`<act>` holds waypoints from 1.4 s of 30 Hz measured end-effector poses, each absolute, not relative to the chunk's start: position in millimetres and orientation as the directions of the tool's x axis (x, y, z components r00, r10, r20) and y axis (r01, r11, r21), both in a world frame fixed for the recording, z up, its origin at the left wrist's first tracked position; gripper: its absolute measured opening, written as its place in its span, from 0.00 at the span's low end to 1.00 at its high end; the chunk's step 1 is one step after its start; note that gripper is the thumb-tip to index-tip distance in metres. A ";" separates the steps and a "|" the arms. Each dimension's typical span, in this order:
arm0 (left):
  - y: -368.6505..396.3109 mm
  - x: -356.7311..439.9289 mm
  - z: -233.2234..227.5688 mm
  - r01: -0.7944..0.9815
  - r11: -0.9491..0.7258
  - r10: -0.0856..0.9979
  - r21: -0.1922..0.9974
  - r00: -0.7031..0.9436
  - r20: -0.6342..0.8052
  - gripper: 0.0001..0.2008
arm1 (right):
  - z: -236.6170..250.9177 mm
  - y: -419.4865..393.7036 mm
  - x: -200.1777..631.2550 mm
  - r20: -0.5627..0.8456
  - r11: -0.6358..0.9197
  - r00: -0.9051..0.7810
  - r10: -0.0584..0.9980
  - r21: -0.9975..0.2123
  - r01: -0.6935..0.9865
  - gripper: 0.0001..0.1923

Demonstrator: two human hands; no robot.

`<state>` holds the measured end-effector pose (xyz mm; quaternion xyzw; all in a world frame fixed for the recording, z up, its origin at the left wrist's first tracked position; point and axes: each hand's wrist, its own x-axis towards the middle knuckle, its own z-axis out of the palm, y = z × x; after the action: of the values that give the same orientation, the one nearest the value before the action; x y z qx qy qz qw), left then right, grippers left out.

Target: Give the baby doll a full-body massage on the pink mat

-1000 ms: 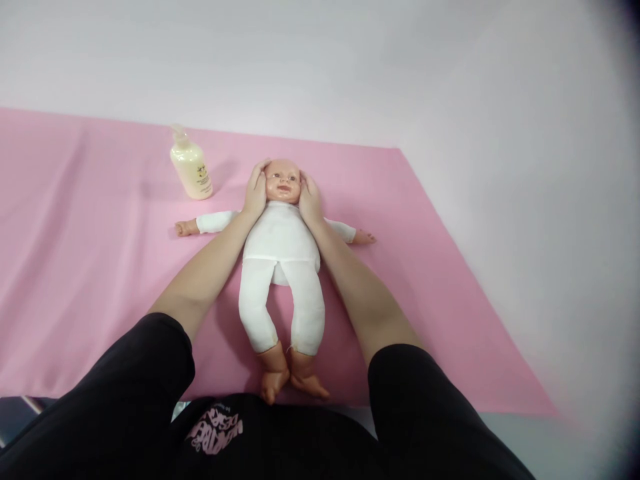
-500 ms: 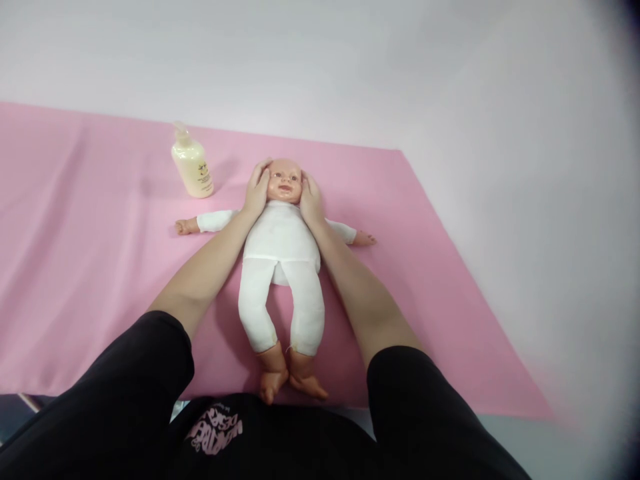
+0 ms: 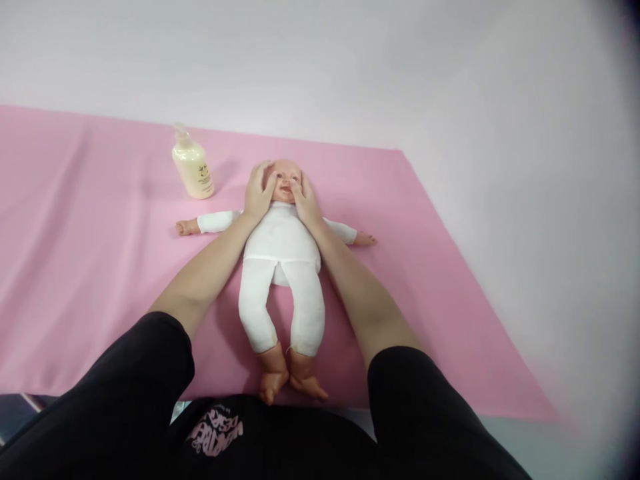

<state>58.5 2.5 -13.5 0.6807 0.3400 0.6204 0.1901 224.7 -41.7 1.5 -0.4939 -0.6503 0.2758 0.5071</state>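
A baby doll (image 3: 283, 233) in a white cloth body suit lies on its back, head away from me, arms spread out and bare feet toward me. My left hand (image 3: 259, 193) cups the left side of the doll's head, its thumb on the cheek beside the mouth. On the other side my right hand (image 3: 307, 200) is wrapped round the head in the same way, with its thumb lying on the cheek near the mouth. Parts of the cheeks and both sides of the head are hidden by my hands.
A pump bottle (image 3: 194, 170) of pale yellow lotion stands to the left beyond the doll's outstretched arm. Under everything is a pink cloth (image 3: 425, 300), wrinkled at left, on a white surface (image 3: 500, 167).
Both thumbs have moved inward from the sides of the doll's head onto its cheeks near the mouth. The doll and the bottle stay in place.
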 end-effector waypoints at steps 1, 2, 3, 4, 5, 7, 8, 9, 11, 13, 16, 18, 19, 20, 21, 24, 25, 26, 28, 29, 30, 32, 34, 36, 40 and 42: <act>0.0 59.4 -12.0 0.239 -0.705 0.690 0.668 0.012 0.724 0.35 | 2.2 -42.4 224.2 0.375 0.348 0.007 0.927 -0.868 0.353 0.34; -1.7 60.3 -11.2 0.247 -0.711 0.683 0.658 0.023 0.730 0.37 | 2.7 -42.8 223.9 0.357 0.331 0.017 0.934 -0.881 0.339 0.34; -2.6 61.2 -10.9 0.250 -0.716 0.679 0.652 0.033 0.733 0.38 | 3.1 -42.9 223.6 0.342 0.316 0.026 0.939 -0.891 0.325 0.35; -2.8 61.8 -11.0 0.248 -0.718 0.679 0.650 0.041 0.733 0.38 | 3.2 -42.7 223.4 0.337 0.310 0.033 0.941 -0.896 0.318 0.36; -2.7 62.3 -11.3 0.243 -0.717 0.681 0.653 0.045 0.731 0.37 | 3.2 -42.4 223.3 0.337 0.308 0.041 0.941 -0.898 0.316 0.38; -1.8 62.7 -12.4 0.225 -0.712 0.690 0.665 0.046 0.723 0.35 | 2.8 -41.3 223.5 0.339 0.303 0.065 0.938 -0.899 0.316 0.42; -1.2 62.7 -12.9 0.213 -0.709 0.694 0.672 0.043 0.719 0.35 | 2.4 -40.6 223.8 0.340 0.300 0.078 0.937 -0.900 0.317 0.44; -0.5 62.6 -13.5 0.204 -0.706 0.698 0.678 0.037 0.716 0.35 | 2.0 -39.8 224.2 0.341 0.298 0.090 0.936 -0.900 0.317 0.45; 1.4 62.0 -14.7 0.193 -0.697 0.708 0.691 0.024 0.706 0.34 | 1.3 -38.1 225.3 0.350 0.304 0.105 0.931 -0.901 0.311 0.44; 5.0 60.7 -16.9 0.186 -0.684 0.719 0.705 0.009 0.695 0.33 | 1.0 -36.7 226.7 0.367 0.321 0.107 0.924 -0.897 0.306 0.41; 15.4 57.1 -23.6 0.168 -0.666 0.733 0.727 -0.034 0.679 0.32 | 1.2 -35.5 228.8 0.367 0.317 0.117 0.923 -0.897 0.309 0.36; 25.0 53.7 -30.7 0.156 -0.634 0.757 0.758 -0.077 0.649 0.31 | 1.9 -35.2 229.7 0.344 0.295 0.120 0.931 -0.905 0.308 0.31; 29.8 51.9 -34.5 0.153 -0.606 0.776 0.781 -0.102 0.622 0.30 | 2.2 -35.1 229.8 0.333 0.285 0.120 0.935 -0.910 0.302 0.29; 34.2 50.2 -38.1 0.153 -0.575 0.796 0.804 -0.126 0.593 0.28 | 2.5 -35.0 229.8 0.326 0.279 0.120 0.938 -0.914 0.294 0.28; 37.8 48.7 -41.1 0.154 -0.546 0.811 0.823 -0.148 0.566 0.27 | 2.8 -35.0 229.5 0.322 0.278 0.121 0.939 -0.917 0.285 0.27; 40.5 46.9 -44.1 0.163 -0.524 0.816 0.836 -0.184 0.548 0.25 | 2.8 -35.4 228.0 0.314 0.268 0.149 0.938 -0.927 0.264 0.27; 38.5 47.3 -42.8 0.162 -0.537 0.808 0.828 -0.183 0.560 0.26 | 2.7 -36.0 227.4 0.313 0.266 0.156 0.937 -0.927 0.264 0.28; 35.2 48.2 -40.5 0.160 -0.554 0.799 0.817 -0.175 0.576 0.27 | 2.7 -36.9 226.8 0.315 0.267 0.158 0.936 -0.926 0.267 0.29; 26.1 50.7 -33.8 0.164 -0.597 0.776 0.785 -0.132 0.617 0.30 | 3.0 -39.6 225.6 0.330 0.283 0.136 0.934 -0.916 0.283 0.30; 21.1 52.1 -30.1 0.174 -0.622 0.760 0.763 -0.098 0.642 0.31 | 3.4 -41.3 225.0 0.340 0.295 0.115 0.933 -0.909 0.293 0.31; 16.3 53.4 -26.5 0.190 -0.647 0.743 0.739 -0.059 0.666 0.33 | 4.1 -43.1 224.5 0.348 0.307 0.091 0.933 -0.903 0.300 0.32; 8.5 55.3 -20.3 0.228 -0.685 0.712 0.692 0.010 0.702 0.37 | 5.9 -46.5 223.6 0.358 0.327 0.051 0.932 -0.893 0.308 0.36; 3.8 56.1 -16.0 0.252 -0.697 0.702 0.671 0.052 0.710 0.40 | 7.9 -49.0 222.8 0.364 0.337 0.028 0.931 -0.887 0.316 0.41; 1.6 56.2 -13.6 0.257 -0.695 0.706 0.671 0.071 0.704 0.42 | 9.6 -50.6 222.2 0.363 0.335 0.026 0.932 -0.885 0.324 0.43; 1.0 56.0 -12.3 0.252 -0.692 0.711 0.676 0.082 0.698 0.42 | 10.9 -51.4 221.8 0.360 0.330 0.034 0.932 -0.884 0.330 0.43; 1.8 55.9 -13.2 0.253 -0.697 0.707 0.671 0.082 0.703 0.41 | 10.1 -50.8 222.1 0.372 0.343 0.026 0.928 -0.880 0.328 0.44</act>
<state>55.9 1.8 -13.2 0.7097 0.3381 0.5871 0.1932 222.1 -50.8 10.1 -0.4946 -0.6350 0.2892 0.5182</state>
